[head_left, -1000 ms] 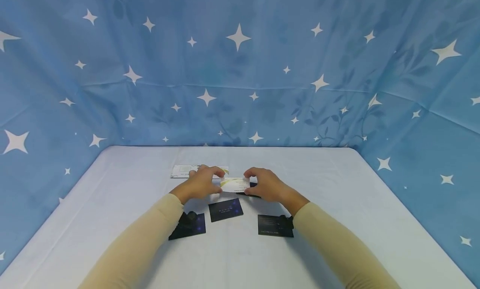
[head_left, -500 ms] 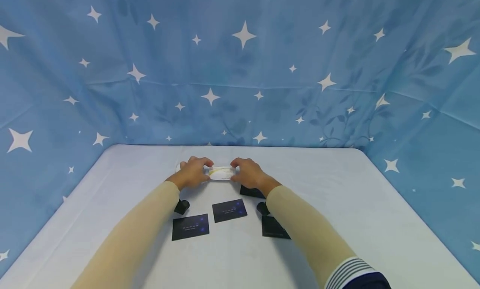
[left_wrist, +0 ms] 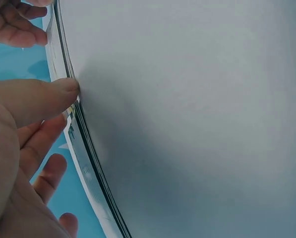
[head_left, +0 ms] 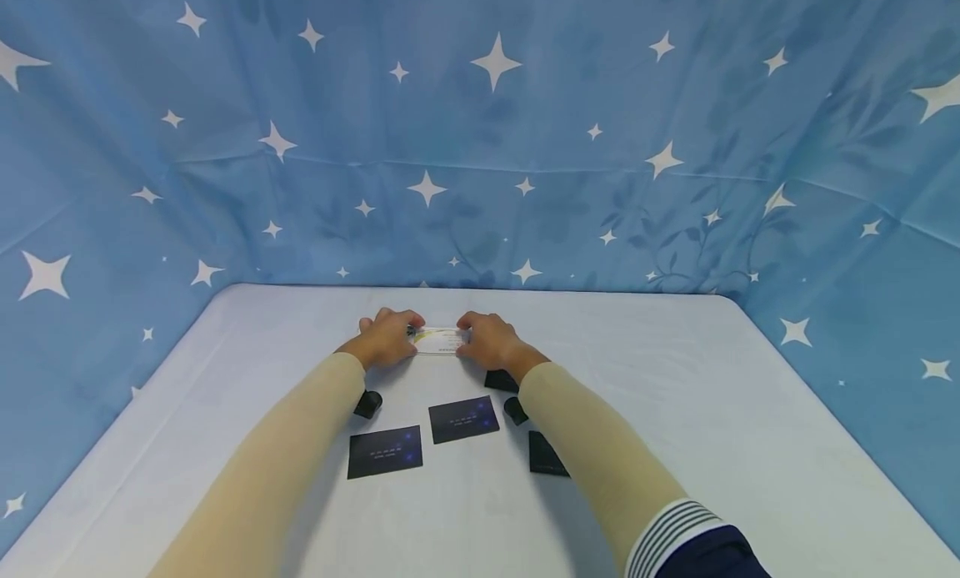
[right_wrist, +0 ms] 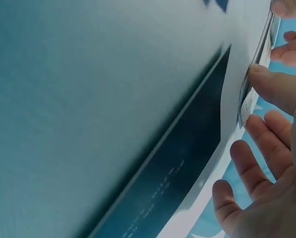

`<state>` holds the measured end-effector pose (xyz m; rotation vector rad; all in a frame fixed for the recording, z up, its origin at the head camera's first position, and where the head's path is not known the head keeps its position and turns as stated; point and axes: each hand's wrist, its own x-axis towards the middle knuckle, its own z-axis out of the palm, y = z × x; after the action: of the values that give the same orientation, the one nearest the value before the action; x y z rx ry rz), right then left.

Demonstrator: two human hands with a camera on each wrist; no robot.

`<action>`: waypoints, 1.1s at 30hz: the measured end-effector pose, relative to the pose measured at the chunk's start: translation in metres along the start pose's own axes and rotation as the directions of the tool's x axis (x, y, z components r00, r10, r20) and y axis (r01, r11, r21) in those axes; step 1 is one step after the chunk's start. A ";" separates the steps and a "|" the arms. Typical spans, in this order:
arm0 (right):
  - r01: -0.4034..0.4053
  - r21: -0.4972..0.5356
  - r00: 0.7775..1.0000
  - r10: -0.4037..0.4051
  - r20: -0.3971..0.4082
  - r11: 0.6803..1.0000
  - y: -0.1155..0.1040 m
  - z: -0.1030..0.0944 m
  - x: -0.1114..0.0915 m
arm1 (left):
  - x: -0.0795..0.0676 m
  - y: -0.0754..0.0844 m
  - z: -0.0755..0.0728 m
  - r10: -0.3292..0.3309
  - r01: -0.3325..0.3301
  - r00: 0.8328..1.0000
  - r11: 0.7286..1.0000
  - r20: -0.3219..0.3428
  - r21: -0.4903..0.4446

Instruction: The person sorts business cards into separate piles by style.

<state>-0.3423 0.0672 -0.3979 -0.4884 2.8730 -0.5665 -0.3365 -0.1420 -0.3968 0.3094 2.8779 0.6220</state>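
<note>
A white business card point(head_left: 438, 341) with a yellow curve lies low over the back of the table. My left hand point(head_left: 386, 339) pinches its left end between thumb and fingers, while my right hand point(head_left: 492, 344) pinches the right end. In the left wrist view, thin layered card edges point(left_wrist: 95, 168) run along the table past my left thumb; the hand hides most of the white cards there. In the right wrist view, my right thumb point(right_wrist: 276, 89) presses the near edge of the white card, with the other fingers beyond it.
Several black cards lie apart in front of the hands: one at left point(head_left: 385, 453), another in the middle point(head_left: 463, 419), one partly under the right forearm point(head_left: 547, 454), and one beside the right wrist point(head_left: 501, 381). A starry blue curtain point(head_left: 480, 161) stands behind the white table point(head_left: 465, 520).
Both hands have carried the white card back and to the left, and lowered it onto the area of the white cards. Over the last half second they have barely moved.
</note>
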 end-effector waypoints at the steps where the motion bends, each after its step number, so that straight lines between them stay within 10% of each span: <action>1: 0.000 0.001 1.000 0.000 0.001 1.000 0.000 0.000 0.000 | 0.000 0.000 0.000 -0.002 0.002 1.000 1.000 -0.001 0.000; 33: 0.027 0.094 1.000 -0.027 0.001 0.995 0.030 -0.018 -0.016 | -0.007 0.015 -0.002 0.033 -0.034 0.999 0.999 -0.012 -0.009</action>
<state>-0.3395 0.1047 -0.3914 -0.5131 2.8258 -0.7010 -0.3283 -0.1314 -0.3877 0.3545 2.8861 0.6450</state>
